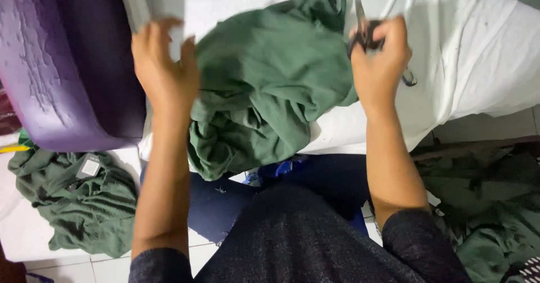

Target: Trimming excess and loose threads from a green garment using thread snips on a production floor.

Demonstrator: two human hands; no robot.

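A crumpled dark green garment lies on a table covered with a white cloth. My left hand is at the garment's left edge, fingers spread, touching or just above the fabric. My right hand is at the garment's right edge, closed around the black handles of a pair of scissors whose blades point up and away from me. Motion blur softens both hands.
A purple padded object stands at the left. Another green garment with a grey tag lies on a white surface at lower left. More green fabric is piled at lower right. Blue cloth hangs below the table edge.
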